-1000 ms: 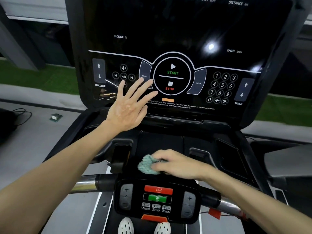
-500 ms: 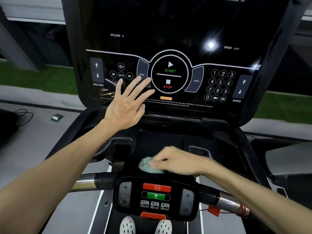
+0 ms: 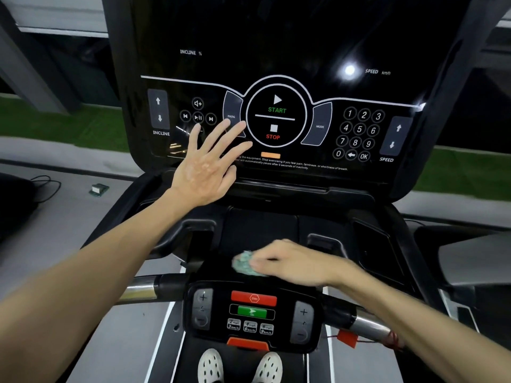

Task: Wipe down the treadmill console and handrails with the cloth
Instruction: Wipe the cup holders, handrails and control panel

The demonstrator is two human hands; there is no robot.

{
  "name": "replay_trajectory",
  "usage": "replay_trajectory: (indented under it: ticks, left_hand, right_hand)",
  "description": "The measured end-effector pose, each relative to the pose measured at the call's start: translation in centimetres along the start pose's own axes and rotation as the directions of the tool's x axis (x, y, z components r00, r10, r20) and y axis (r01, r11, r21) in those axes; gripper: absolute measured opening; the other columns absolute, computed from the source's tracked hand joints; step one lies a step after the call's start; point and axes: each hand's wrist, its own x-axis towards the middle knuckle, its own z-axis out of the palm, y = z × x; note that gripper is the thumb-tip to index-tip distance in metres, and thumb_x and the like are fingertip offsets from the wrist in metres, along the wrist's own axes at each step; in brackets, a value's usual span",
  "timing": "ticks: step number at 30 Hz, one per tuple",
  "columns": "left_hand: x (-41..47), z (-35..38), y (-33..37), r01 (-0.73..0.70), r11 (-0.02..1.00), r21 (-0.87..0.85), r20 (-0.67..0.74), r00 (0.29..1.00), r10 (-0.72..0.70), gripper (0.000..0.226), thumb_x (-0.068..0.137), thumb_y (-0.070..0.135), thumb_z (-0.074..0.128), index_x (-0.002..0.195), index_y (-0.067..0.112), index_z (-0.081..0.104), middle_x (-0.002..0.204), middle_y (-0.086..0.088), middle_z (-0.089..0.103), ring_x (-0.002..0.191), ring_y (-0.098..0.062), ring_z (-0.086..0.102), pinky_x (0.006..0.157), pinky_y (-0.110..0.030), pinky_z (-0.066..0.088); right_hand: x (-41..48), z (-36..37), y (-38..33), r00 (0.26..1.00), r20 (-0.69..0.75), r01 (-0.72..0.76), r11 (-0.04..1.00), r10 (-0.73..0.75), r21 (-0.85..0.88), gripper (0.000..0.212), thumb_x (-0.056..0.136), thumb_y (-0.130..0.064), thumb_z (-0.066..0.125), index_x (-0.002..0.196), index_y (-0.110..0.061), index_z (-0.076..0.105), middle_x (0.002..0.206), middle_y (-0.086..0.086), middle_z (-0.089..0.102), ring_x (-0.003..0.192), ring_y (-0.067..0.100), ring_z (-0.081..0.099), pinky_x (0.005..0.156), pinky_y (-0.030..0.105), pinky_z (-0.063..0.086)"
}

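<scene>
Wiping: right hand (image 3: 293,262) clutching cloth (image 3: 244,262) at 6 o'clock; splayed, empty left hand (image 3: 206,168) risking pressing console (image 3: 276,51) keys.

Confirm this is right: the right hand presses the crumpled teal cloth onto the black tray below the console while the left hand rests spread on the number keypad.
Not quite. The head view shows the left hand spread beside the round START/STOP dial, near the media buttons, not on the number keypad. The rest holds: the right hand presses the crumpled teal cloth onto the black tray.
</scene>
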Motion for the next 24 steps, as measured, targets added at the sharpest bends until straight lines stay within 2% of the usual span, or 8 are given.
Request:
replay_trajectory:
  ticks: [5, 9, 13, 16, 20, 22, 24]
  left_hand:
    - [0.0, 0.1, 0.1, 0.008, 1.0, 0.01, -0.015, 1.0, -0.008, 0.054, 0.088, 0.023, 0.05, 0.141, 0.018, 0.043, 0.159, -0.008, 0.025, 0.147, -0.029, 0.022, 0.113, -0.063, 0.018]
    - [0.0, 0.1, -0.1, 0.012, 1.0, 0.021, -0.014, 1.0, -0.012, 0.055, 0.088, 0.023, 0.05, 0.142, 0.019, 0.042, 0.159, -0.008, 0.024, 0.147, -0.029, 0.022, 0.113, -0.062, 0.017]
    - [-0.2, -0.1, 0.0, 0.011, 1.0, 0.002, -0.01, 1.0, -0.011, 0.056, 0.087, 0.021, 0.051, 0.142, 0.019, 0.041, 0.16, -0.008, 0.023, 0.147, -0.029, 0.019, 0.113, -0.062, 0.017]
    - [-0.1, -0.1, -0.1, 0.016, 1.0, -0.004, -0.014, 1.0, -0.016, 0.055, 0.087, 0.022, 0.05, 0.142, 0.018, 0.041, 0.16, -0.007, 0.022, 0.147, -0.029, 0.019, 0.113, -0.063, 0.017]
    - [-0.3, 0.3, 0.2, 0.026, 0.999, -0.029, -0.013, 1.0, -0.026, 0.053, 0.089, 0.023, 0.047, 0.142, 0.018, 0.041, 0.161, -0.006, 0.021, 0.148, -0.028, 0.018, 0.114, -0.063, 0.014]
    - [-0.4, 0.4, 0.3, 0.03, 0.999, -0.019, -0.016, 0.999, -0.03, 0.053, 0.089, 0.024, 0.046, 0.142, 0.018, 0.041, 0.161, -0.006, 0.02, 0.148, -0.028, 0.017, 0.114, -0.062, 0.014]
    - [-0.4, 0.2, 0.2, 0.027, 1.0, -0.012, -0.017, 0.999, -0.027, 0.053, 0.089, 0.024, 0.045, 0.142, 0.018, 0.041, 0.161, -0.005, 0.019, 0.148, -0.027, 0.017, 0.114, -0.062, 0.014]
  right_hand:
    - [-5.9, -0.7, 3.5, 0.998, -0.052, -0.035, 0.997, 0.038, 0.068, 0.044, 0.102, -0.032, 0.042, 0.064, -0.012, 0.032, 0.063, 0.009, 0.033, 0.059, 0.012, 0.032, 0.061, 0.032, 0.031]
    - [-2.4, -0.2, 1.7, 0.999, -0.028, -0.038, 0.999, 0.038, 0.021, 0.041, 0.103, -0.025, 0.041, 0.064, -0.015, 0.032, 0.065, 0.003, 0.032, 0.058, 0.006, 0.031, 0.06, 0.023, 0.029]
    - [-0.8, 0.2, 0.8, 0.996, -0.003, -0.089, 0.986, 0.09, 0.138, 0.042, 0.101, -0.028, 0.044, 0.063, -0.018, 0.03, 0.07, 0.004, 0.032, 0.063, 0.011, 0.03, 0.064, 0.025, 0.028]
    - [-4.2, 0.0, 1.4, 0.991, -0.098, -0.08, 0.985, 0.096, 0.154, 0.041, 0.1, -0.022, 0.046, 0.064, -0.013, 0.029, 0.069, 0.008, 0.03, 0.063, 0.011, 0.029, 0.063, 0.026, 0.028]
    - [-9.2, 1.7, 2.3, 0.957, -0.26, -0.095, 0.984, 0.133, 0.153, 0.038, 0.099, -0.018, 0.045, 0.065, -0.008, 0.03, 0.069, 0.015, 0.033, 0.064, 0.023, 0.029, 0.061, 0.039, 0.028]
    - [-9.7, 3.0, 1.9, 0.919, -0.364, -0.116, 0.986, 0.151, 0.116, 0.038, 0.1, -0.02, 0.044, 0.066, -0.007, 0.035, 0.068, 0.014, 0.039, 0.064, 0.023, 0.035, 0.062, 0.036, 0.032]
    - [-8.3, 3.3, 0.7, 0.896, -0.418, -0.142, 0.989, 0.15, 0.05, 0.038, 0.1, -0.019, 0.042, 0.065, -0.01, 0.032, 0.064, 0.009, 0.035, 0.06, 0.012, 0.031, 0.059, 0.028, 0.029]
